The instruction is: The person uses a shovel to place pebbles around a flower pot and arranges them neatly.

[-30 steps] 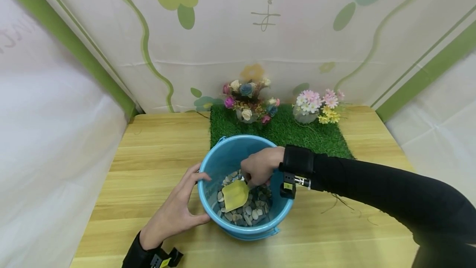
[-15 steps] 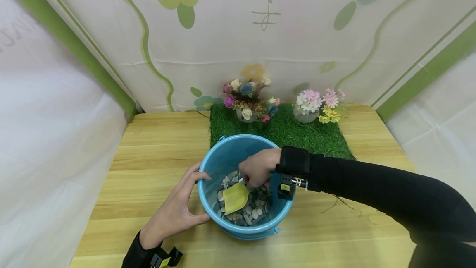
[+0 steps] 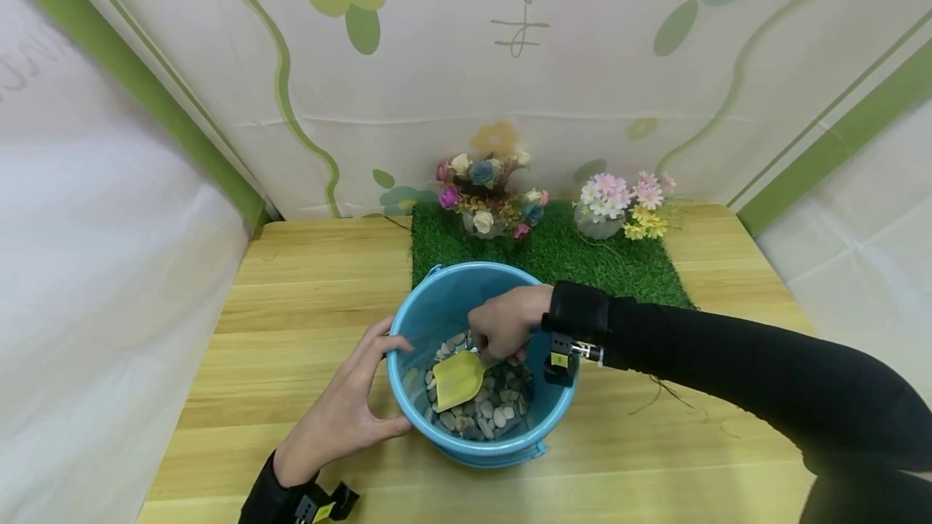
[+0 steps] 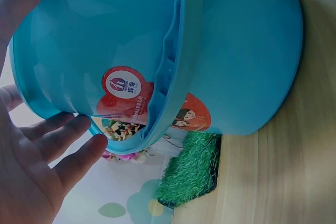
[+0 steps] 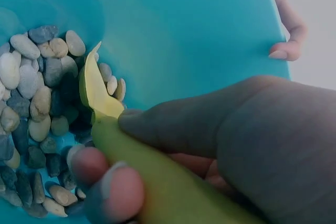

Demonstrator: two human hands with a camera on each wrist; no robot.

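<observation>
A light blue bucket (image 3: 408, 411) stands on the table, with several grey, white and tan pebbles (image 3: 502, 411) on its floor. Reaching inside, my right hand (image 3: 506, 322) grips a small yellow shovel (image 3: 459, 379). In the right wrist view the thumb lies along the shovel's handle (image 5: 157, 182) and the fingers wrap beneath it. The shovel's blade (image 5: 97, 87) stands among the pebbles close to the bucket's wall. On the left side, my left hand (image 3: 349, 407) holds the bucket's rim, fingers hooked over it and thumb against the outside.
Behind the bucket lies a green artificial grass mat (image 3: 568, 253) bearing a pot of mixed flowers (image 3: 484, 196) and a pot of pink, white and yellow flowers (image 3: 615, 209). A printed white curtain (image 3: 437, 87) closes off the back of the wooden table (image 3: 306, 289).
The shovel's blade has shifted slightly left and up in the head view, over the pebbles. My left hand and the bucket have stayed where they were.
</observation>
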